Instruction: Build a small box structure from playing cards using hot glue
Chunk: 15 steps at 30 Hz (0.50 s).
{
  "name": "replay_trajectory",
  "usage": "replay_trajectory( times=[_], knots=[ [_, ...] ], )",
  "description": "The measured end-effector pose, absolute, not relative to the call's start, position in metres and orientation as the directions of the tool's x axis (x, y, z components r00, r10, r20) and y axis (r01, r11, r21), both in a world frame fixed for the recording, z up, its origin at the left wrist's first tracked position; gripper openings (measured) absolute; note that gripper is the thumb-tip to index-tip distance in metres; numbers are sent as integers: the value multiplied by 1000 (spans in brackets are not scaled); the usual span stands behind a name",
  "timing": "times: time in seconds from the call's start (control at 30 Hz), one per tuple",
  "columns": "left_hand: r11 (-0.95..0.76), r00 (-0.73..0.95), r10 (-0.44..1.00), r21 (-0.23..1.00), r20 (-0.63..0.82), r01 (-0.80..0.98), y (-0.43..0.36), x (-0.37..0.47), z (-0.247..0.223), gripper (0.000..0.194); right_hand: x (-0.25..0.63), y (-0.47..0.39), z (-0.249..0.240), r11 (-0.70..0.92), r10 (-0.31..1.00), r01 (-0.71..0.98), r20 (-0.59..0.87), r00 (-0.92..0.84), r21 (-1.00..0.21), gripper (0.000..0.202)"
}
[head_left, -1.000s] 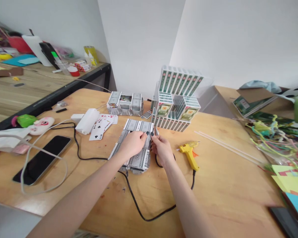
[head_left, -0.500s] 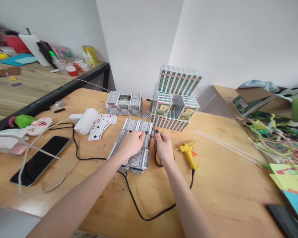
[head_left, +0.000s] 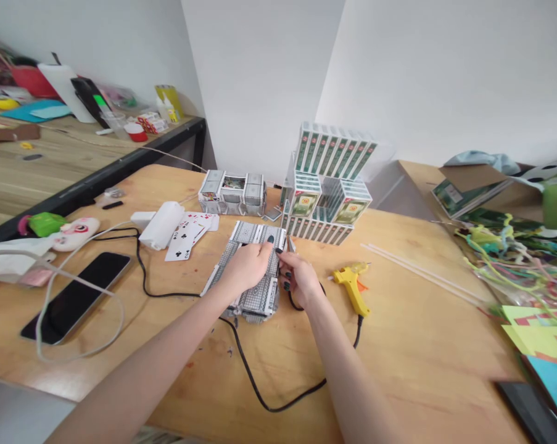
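Note:
A flat model built of grey-patterned playing cards (head_left: 259, 295) lies on the table in front of me. My left hand (head_left: 247, 266) lies over its upper middle, fingers curled and thumb pointing forward, gripping it. At the model's right edge, my right hand (head_left: 301, 276) is closed, its index finger and thumb near the card edge. A small grey pointed piece shows just past those fingers; what the hand holds is mostly hidden. To the right rests a yellow glue gun (head_left: 352, 287), its black cord looping under my forearm.
Behind stand a second card model (head_left: 232, 196) and stacked card boxes (head_left: 327, 185). Loose playing cards (head_left: 184, 237), a white adapter (head_left: 161, 226) and a phone (head_left: 77, 296) lie left. Clear glue sticks (head_left: 421, 271) and colourful craft cords (head_left: 495, 253) are right.
My right hand has shifted slightly left and turned, its index finger now reaching to the model's right edge. My left hand stays almost in place on the model.

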State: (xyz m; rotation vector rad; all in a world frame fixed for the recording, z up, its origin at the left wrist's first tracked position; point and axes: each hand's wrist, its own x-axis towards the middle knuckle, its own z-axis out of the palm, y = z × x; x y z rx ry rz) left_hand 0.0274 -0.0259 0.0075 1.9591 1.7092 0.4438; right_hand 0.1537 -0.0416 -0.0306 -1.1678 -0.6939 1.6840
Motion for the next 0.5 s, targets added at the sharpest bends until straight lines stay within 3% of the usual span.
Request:
replay_trajectory(
  times=[0.27, 0.5],
  knots=[
    [-75, 144, 985, 525, -92, 848, -28, 28, 9, 54, 169, -43, -25, -426, 904, -378, -370, -214, -822, 32],
    [-75, 145, 985, 542, -88, 837, -27, 28, 7, 56, 155, -42, -26, -424, 903, -304, -424, -69, -853, 33]
  ],
)
